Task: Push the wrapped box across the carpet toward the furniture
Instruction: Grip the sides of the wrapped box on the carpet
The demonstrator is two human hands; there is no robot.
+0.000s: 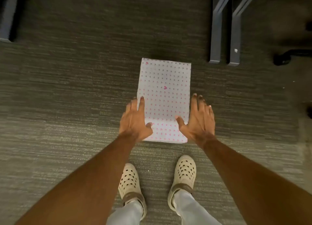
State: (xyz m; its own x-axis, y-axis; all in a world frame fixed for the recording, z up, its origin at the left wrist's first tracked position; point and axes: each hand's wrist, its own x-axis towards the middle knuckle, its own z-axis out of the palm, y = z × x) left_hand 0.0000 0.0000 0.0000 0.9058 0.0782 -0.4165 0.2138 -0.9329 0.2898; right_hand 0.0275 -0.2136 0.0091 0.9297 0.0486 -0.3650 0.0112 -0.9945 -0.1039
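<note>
The wrapped box (164,96), in white paper with small pink hearts, lies flat on the grey-green carpet (67,98) in front of my feet. My left hand (135,122) rests against its near left corner, fingers spread along the left side and thumb on top. On the near right corner sits my right hand (199,122), fingers running down the right side, thumb on the top face. Both hands clasp the box between them. Grey metal furniture legs (224,39) stand beyond the box to the right.
Another dark furniture leg (7,15) stands at the far left. A black chair base with castors (285,56) is at the right edge. My two feet in cream clogs (157,179) stand just behind the box. Open carpet stretches ahead of the box.
</note>
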